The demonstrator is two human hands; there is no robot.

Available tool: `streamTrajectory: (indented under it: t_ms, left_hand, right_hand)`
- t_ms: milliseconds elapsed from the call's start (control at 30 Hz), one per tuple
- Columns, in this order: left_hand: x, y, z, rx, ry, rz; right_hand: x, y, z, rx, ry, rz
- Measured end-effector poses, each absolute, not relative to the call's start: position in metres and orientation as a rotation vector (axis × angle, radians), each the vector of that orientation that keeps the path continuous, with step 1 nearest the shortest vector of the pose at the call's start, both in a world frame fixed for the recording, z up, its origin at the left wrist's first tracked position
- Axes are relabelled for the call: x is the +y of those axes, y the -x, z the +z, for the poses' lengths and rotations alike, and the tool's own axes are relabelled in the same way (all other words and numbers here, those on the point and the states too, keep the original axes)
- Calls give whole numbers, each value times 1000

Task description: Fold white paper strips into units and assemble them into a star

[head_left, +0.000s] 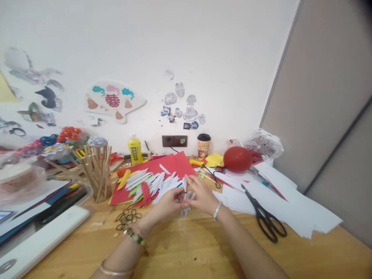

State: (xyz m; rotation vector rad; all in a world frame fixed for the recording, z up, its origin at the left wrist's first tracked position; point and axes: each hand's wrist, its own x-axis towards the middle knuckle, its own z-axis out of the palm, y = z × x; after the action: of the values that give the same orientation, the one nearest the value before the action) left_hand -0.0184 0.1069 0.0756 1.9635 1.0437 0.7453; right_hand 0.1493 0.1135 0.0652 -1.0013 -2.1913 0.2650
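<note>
My left hand (169, 201) and my right hand (202, 195) meet over the front of the wooden table. Fingers of both are closed around a small cluster of folded white paper pieces (185, 212), whose points stick out above and below the fingertips. Part of the cluster is hidden behind the fingers. Just beyond my left hand lies a heap of folded white paper strips (159, 185) on red paper sheets (181, 162). A red folded paper piece (146, 193) rests at the heap's front. Several dark elastic bands (128, 217) lie left of my left wrist.
Black-handled scissors (264, 217) lie on white paper sheets (293, 207) at the right. Behind them sit a red balloon (237, 159) and a lidded paper cup (204, 148). A yellow bottle (135, 150) and a holder of wooden sticks (99, 174) stand left, near a long white case (43, 242).
</note>
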Motion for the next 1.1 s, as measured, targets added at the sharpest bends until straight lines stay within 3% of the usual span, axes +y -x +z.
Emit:
streamTrajectory:
  t_ms: [233,667,933,1100]
  left_hand:
    - [109,20,65,1020,-2013,851]
    - [104,18,59,1323,-2468,1046]
    - [106,19,59,1512,-3026,754]
    - [109,16,49,1531,-3039,740]
  right_hand:
    - [116,-153,65,-2223,1070,301]
    - [114,-146,60,-2270,1190,-207]
    - [119,-146,49,-2303,1294,-294]
    - [120,-140,46,-2432,1238,-370]
